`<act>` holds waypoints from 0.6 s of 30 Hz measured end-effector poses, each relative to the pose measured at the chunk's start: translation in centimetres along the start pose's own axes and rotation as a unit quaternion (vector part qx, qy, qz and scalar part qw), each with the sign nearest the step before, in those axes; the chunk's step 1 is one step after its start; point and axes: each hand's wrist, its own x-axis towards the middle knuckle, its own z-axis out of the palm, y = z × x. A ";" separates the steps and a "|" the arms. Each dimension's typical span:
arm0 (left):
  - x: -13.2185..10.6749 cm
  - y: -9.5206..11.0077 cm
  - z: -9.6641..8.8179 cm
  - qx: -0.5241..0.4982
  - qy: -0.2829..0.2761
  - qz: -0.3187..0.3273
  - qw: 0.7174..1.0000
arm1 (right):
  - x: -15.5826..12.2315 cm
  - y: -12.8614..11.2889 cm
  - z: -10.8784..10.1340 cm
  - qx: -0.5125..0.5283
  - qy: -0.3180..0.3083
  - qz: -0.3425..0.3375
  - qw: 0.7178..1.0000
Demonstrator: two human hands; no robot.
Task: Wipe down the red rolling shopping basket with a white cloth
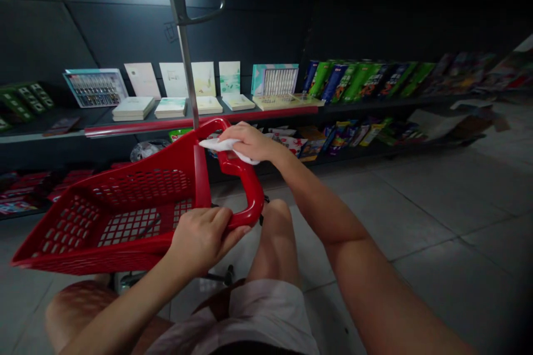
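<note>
Wiping seems my step: right fingers grasping the cloth at twelve o'clock on the handle, left fingers clasping seven, the next stroke wanting firm pressure.

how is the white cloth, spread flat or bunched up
Bunched up: the white cloth is gathered under the right hand on the red handle, with ends poking out on both sides.

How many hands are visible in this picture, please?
2: the left hand grips the near side of the red shopping cart handle; the right hand holds a white cloth at its far side.
</note>
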 end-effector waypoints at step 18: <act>-5.4 -3.0 -3.0 -0.028 0.135 0.150 0.979 | 0.4 -3.2 0.1 -0.008 -0.038 0.058 0.998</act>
